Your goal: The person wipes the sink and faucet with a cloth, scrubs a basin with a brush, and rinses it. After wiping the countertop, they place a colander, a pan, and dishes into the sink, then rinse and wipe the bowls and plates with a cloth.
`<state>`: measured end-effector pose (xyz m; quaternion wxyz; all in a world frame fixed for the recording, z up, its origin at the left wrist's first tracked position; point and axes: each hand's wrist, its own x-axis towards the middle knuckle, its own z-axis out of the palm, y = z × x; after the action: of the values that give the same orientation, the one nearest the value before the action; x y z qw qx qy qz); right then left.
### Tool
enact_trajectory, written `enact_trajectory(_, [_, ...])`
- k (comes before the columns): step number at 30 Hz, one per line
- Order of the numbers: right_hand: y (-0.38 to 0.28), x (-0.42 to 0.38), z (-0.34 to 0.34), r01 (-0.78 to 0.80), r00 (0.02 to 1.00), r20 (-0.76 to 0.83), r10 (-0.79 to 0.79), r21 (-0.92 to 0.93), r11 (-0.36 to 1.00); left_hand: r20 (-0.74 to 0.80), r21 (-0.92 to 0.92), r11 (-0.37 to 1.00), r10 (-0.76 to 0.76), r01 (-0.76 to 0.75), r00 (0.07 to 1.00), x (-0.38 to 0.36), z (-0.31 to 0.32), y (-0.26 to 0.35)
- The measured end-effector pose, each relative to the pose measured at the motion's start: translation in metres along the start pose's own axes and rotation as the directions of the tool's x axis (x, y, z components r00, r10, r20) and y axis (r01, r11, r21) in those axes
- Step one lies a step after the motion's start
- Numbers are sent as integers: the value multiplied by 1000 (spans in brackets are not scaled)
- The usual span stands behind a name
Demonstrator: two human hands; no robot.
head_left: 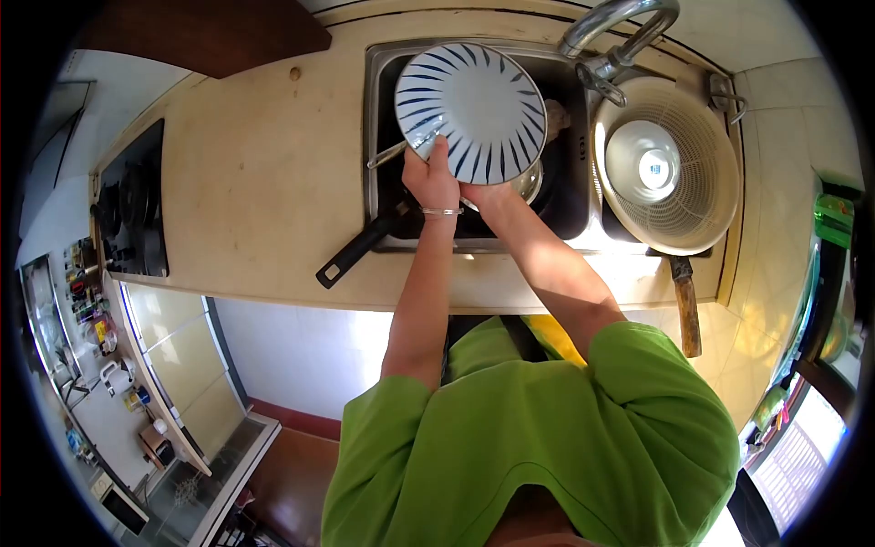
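Observation:
A round white plate (471,112) with dark blue strokes around its rim is held over the left sink basin (570,205). My left hand (432,177) grips its lower left edge, the thumb on top of the plate. From below, my right hand (488,196) supports the near edge, its fingers mostly hidden under the plate. Beneath the plate lie a pan with a black handle (360,248) that reaches over the counter and a shiny metal or glass item (529,182), partly covered.
A cream colander (715,178) holding a white bowl (643,162) sits over the right basin. The faucet (620,46) arches behind. A wooden handle (685,310) sticks out over the counter edge. The stove (134,201) is at the far left.

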<state>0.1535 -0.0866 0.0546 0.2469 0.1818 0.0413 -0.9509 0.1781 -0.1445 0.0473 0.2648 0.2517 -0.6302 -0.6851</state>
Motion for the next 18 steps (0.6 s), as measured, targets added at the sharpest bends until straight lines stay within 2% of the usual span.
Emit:
enact_trajectory(1, [0,-3,7,-42,999,15,41,94,995,-24,84,990,117,-115,993,3,-1,1])
enact_trajectory(3, [-10,-14,18,-80,997,-9,82,118,990,-15,190,941,290,-282,957,15,-4,3])
enact_trajectory(5, [-23,-19,23,-180,972,-185,148,-173,968,24,284,903,329,-322,944,29,-14,-1])
enact_trajectory(6, [-33,-17,17,-201,974,-156,165,-254,946,66,332,851,408,-406,911,34,-16,4])
enact_trajectory(7, [-42,-15,15,-230,965,-191,177,-301,925,66,334,852,405,-403,912,36,-19,9])
enact_trajectory(9, [-61,-15,21,-173,967,-245,65,-446,878,162,301,852,398,-429,903,42,-23,16])
enact_trajectory(11, [-84,8,0,-3,977,-177,-116,-558,830,196,302,858,372,-416,907,45,-28,11])
enact_trajectory(12, [-87,4,20,-7,964,-216,-154,-601,799,236,235,921,257,-311,937,44,-29,10])
enact_trajectory(13, [-93,13,14,31,969,-170,-178,-633,773,281,173,965,142,-195,949,43,-30,9])
enact_trajectory(14, [-91,12,18,50,957,-184,-226,-659,750,252,32,998,38,-47,967,38,-26,4])
enact_trajectory(15, [-87,13,25,70,942,-193,-273,-685,725,250,32,998,40,-49,967,36,-23,-5])
enact_trajectory(16, [-81,11,26,92,955,-154,-255,-662,744,258,-142,972,-148,189,955,34,-19,-12])
enact_trajectory(17, [-78,9,25,110,965,-116,-237,-638,762,297,-304,859,-325,412,898,31,-16,-20])
enact_trajectory(18, [-76,11,22,116,987,-25,-161,-582,805,305,-387,764,-422,517,853,28,-12,-20])
